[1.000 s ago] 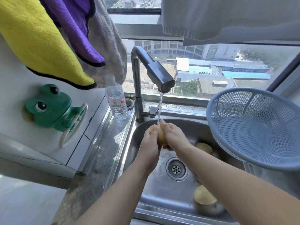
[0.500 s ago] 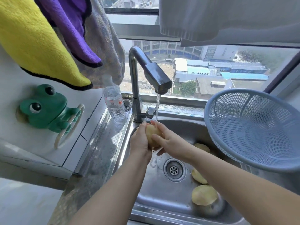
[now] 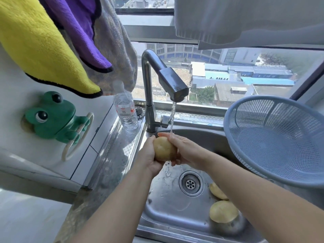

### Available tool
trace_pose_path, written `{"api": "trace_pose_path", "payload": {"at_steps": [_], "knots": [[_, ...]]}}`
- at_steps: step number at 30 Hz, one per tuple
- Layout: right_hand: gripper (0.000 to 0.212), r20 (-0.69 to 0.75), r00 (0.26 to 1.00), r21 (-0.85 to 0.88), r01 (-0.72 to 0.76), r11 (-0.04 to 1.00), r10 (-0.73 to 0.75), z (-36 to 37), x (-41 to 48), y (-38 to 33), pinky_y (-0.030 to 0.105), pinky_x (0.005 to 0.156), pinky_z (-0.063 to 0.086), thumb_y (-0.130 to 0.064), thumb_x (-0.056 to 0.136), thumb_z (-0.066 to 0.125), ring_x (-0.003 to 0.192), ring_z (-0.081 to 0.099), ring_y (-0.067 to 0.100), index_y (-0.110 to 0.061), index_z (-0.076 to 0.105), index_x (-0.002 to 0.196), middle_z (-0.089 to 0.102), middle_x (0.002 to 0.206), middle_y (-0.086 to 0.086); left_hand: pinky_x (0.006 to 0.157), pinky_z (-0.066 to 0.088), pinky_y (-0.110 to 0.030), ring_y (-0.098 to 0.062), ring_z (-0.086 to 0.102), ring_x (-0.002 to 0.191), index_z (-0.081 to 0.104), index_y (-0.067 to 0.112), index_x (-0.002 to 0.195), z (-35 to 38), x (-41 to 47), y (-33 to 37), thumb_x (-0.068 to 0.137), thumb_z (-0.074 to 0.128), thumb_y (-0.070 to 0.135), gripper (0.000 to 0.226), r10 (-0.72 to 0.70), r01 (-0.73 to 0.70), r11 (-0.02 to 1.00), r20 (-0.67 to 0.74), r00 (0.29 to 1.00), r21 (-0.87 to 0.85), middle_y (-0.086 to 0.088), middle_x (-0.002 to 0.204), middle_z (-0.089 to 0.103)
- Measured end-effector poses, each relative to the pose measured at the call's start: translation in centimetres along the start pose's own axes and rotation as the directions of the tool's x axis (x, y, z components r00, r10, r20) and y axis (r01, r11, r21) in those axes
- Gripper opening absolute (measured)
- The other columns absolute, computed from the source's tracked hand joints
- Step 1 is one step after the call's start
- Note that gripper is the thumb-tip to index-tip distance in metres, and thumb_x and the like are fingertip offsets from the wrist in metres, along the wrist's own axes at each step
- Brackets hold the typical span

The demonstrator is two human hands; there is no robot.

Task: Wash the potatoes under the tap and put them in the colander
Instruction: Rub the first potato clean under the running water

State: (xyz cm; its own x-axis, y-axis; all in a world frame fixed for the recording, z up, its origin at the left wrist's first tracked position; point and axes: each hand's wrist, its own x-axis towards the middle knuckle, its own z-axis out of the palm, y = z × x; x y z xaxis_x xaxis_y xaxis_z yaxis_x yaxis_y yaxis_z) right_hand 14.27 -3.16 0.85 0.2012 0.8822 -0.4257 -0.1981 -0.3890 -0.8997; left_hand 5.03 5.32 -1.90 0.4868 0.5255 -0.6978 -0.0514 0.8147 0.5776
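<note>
Left hand and right hand clasp, fingers curled, a wet pale-yellow oval potato, now more exposed than before.

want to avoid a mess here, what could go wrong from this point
The wet potato, held between the left hand and right hand under the running tap, could slip into the sink. The colander looks tilted at the sink's right edge; a potato dropped in hard might tip it.
</note>
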Motion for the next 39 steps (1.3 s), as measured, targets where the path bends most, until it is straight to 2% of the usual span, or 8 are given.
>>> {"api": "trace_pose_path", "payload": {"at_steps": [4, 8, 13, 19, 24, 27, 32, 39], "knots": [[0.038, 0.213, 0.975, 0.117, -0.093, 0.989, 0.066, -1.5, -0.3, -0.2, 0.023, 0.060, 0.047, -0.026, 0.099, 0.044, 0.065, 0.056, 0.016, -0.037, 0.042, 0.136, 0.055, 0.095, 0.009, 0.051, 0.055, -0.029, -0.023, 0.064, 0.056, 0.062, 0.007, 0.088, -0.1, -0.3, 1.0, 0.095, 0.048, 0.036, 0.033, -0.169, 0.172, 0.983, 0.059, 0.984, -0.059, -0.014, 0.064, 0.066], [0.051, 0.138, 0.990, -0.009, 0.015, 1.000, -0.014, -1.5, -0.2, -0.2, 0.023, 0.057, 0.053, -0.015, 0.092, 0.059, 0.063, 0.058, 0.018, -0.026, 0.043, 0.139, 0.057, 0.093, 0.010, 0.069, 0.057, -0.037, -0.031, 0.063, 0.081, 0.061, 0.000, 0.101, 0.2, -0.4, 1.3, 0.094, 0.049, 0.031, 0.034, -0.248, 0.260, 0.958, 0.106, 0.963, -0.121, -0.023, 0.087, 0.067], [0.035, -0.233, 0.959, -0.164, 0.126, 0.978, -0.163, -0.3, 0.4, -0.2, 0.022, 0.038, 0.038, -0.033, 0.090, 0.063, 0.038, 0.049, 0.013, -0.017, 0.063, 0.121, 0.061, 0.072, 0.003, 0.059, 0.053, -0.043, -0.036, 0.060, 0.080, 0.053, 0.000, 0.113, 1.8, -0.5, 0.9, 0.099, 0.040, 0.041, 0.045, -0.153, 0.168, 0.979, 0.129, 0.980, -0.115, -0.026, 0.095, 0.062], [0.033, -0.186, 0.954, 0.258, -0.181, 0.949, 0.233, -0.5, 0.7, -1.3, 0.017, 0.039, 0.040, -0.044, 0.093, 0.054, 0.041, 0.049, 0.011, -0.011, 0.061, 0.097, 0.058, 0.069, 0.007, 0.058, 0.052, -0.034, -0.021, 0.063, 0.074, 0.042, 0.015, 0.128, 1.2, -0.4, -0.5, 0.096, 0.053, 0.024, 0.035, 0.236, -0.239, 0.971, 0.233, 0.944, -0.012, -0.013, 0.101, 0.058], [0.036, -0.043, 0.982, 0.322, -0.159, 0.933, 0.183, -0.1, 0.3, -1.1, 0.019, 0.048, 0.052, -0.034, 0.100, 0.044, 0.052, 0.059, 0.015, -0.006, 0.054, 0.119, 0.056, 0.092, 0.014, 0.056, 0.055, -0.034, -0.024, 0.064, 0.072, 0.047, 0.004, 0.123, 0.8, -0.2, -0.7, 0.096, 0.051, 0.029, 0.037, 0.283, -0.289, 0.957, 0.151, 0.947, 0.019, -0.019, 0.096, 0.059], [0.032, 0.027, 0.998, 0.261, -0.057, 0.964, 0.051, 0.5, 0.0, -0.7, 0.023, 0.056, 0.057, -0.027, 0.101, 0.042, 0.059, 0.060, 0.017, -0.016, 0.046, 0.131, 0.057, 0.091, 0.013, 0.056, 0.055, -0.037, -0.025, 0.067, 0.066, 0.053, 0.003, 0.116, 0.9, -0.3, 0.1, 0.096, 0.051, 0.033, 0.037, 0.186, -0.185, 0.982, 0.030, 0.982, -0.031, -0.019, 0.092, 0.063], [0.060, -0.020, 0.998, -0.065, 0.063, 0.996, -0.064, 0.6, -0.5, -0.5, 0.030, 0.064, 0.059, -0.016, 0.096, 0.053, 0.065, 0.063, 0.023, -0.023, 0.024, 0.148, 0.061, 0.080, 0.013, 0.055, 0.057, -0.049, -0.040, 0.066, 0.075, 0.049, 0.002, 0.127, 1.0, -0.6, 1.3, 0.096, 0.045, 0.045, 0.053, -0.105, 0.120, 0.977, 0.092, 0.990, -0.174, -0.027, 0.097, 0.062], [0.048, -0.177, 0.968, -0.292, 0.122, 0.949, -0.179, 0.9, -0.4, 0.0, 0.028, 0.054, 0.055, -0.030, 0.091, 0.062, 0.054, 0.062, 0.017, -0.020, 0.047, 0.135, 0.064, 0.067, 0.008, 0.048, 0.056, -0.037, -0.036, 0.062, 0.072, 0.049, 0.000, 0.122, 1.6, -0.7, 0.6, 0.097, 0.043, 0.046, 0.053, -0.071, 0.071, 0.982, 0.002, 0.997, -0.177, -0.024, 0.087, 0.062]]}}
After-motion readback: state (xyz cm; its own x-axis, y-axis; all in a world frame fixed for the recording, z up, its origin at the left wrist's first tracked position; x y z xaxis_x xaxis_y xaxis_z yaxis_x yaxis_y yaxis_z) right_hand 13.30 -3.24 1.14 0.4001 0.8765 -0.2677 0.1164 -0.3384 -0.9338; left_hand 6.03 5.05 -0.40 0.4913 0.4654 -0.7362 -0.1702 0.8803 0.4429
